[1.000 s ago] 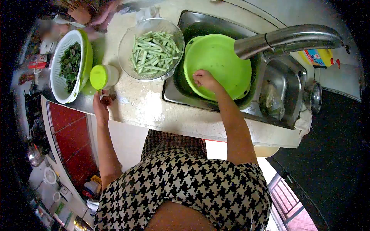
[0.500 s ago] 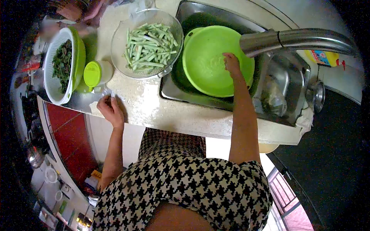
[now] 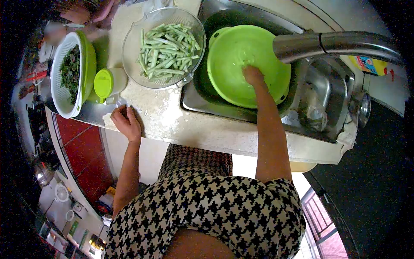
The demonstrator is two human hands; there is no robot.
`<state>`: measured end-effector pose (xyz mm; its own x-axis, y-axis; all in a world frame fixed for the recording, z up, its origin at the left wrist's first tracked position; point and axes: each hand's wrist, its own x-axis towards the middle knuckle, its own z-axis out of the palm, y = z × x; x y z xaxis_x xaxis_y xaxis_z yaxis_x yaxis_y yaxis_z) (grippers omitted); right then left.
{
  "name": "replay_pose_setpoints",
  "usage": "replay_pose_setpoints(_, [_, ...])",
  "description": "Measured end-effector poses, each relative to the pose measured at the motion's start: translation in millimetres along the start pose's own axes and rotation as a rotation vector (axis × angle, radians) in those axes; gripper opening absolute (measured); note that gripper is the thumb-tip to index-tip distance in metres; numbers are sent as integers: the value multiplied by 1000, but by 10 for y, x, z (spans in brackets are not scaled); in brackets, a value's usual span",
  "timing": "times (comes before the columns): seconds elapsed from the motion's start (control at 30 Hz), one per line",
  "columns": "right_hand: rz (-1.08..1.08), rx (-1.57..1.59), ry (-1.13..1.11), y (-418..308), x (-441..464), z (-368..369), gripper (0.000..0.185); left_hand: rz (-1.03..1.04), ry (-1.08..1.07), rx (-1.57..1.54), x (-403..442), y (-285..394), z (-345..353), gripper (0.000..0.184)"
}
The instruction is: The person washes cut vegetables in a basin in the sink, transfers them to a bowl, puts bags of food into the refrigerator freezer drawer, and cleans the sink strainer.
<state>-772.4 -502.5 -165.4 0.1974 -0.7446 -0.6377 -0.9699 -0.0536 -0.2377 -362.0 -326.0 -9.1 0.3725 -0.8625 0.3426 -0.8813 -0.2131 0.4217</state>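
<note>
My right hand (image 3: 253, 75) reaches into a green basin (image 3: 226, 84) that stands in the sink (image 3: 196, 103) with water in it. The water ripples just beyond my fingertips, and the fingers are too blurred to make out. At the counter's front edge rests my left hand (image 3: 127, 123), loosely bent, with thumb and fingers apart and nothing visible in it. Behind it stands a jar with a green lid (image 3: 103, 83), a bit of clear plastic beside it. Between the jar and the sink, a clear colander (image 3: 129, 64) holds cut green bean pieces (image 3: 168, 49).
A white basket inside a green basin (image 3: 55, 82) holds dark leafy greens (image 3: 70, 73) at the left. The metal faucet (image 3: 302, 45) reaches over the basin's right rim. A crumpled clear plastic bag (image 3: 317, 115) lies in the right sink bowl, and a yellow bottle (image 3: 373, 64) stands behind.
My right hand has moved slightly left and down within the basin, and the ripples have shifted with it. My left hand stays at the counter edge. The view has shifted slightly.
</note>
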Motion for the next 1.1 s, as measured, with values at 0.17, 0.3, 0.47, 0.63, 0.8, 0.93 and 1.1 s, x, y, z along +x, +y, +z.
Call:
replay_pose_setpoints(0.17, [-280, 163, 437, 477, 528, 726, 38, 33, -4, 2, -1, -34, 19, 19])
replay_pose_setpoints(0.3, [173, 1238, 207, 518, 643, 660, 38, 4, 12, -21, 11, 6, 15, 18])
replay_pose_setpoints(0.47, [179, 1802, -58, 87, 406, 89, 48, -79, 12, -101, 8, 40, 12, 16])
replay_pose_setpoints(0.63, [-57, 1991, -197, -174, 560, -49, 43, -73, 4, -68, -2, -17, 25, 16])
replay_pose_setpoints(0.8, [-5, 1898, -214, -315, 387, -280, 34, -58, 18, -58, 13, -12, 23, 15])
replay_pose_setpoints(0.93, [-47, 1774, -206, -55, 207, -316, 26, -61, 33, -42, -2, -21, 24, 16])
replay_pose_setpoints(1.1, [-16, 1410, 213, 364, 252, -185, 28, -37, 11, -30, 34, 25, -7, 15])
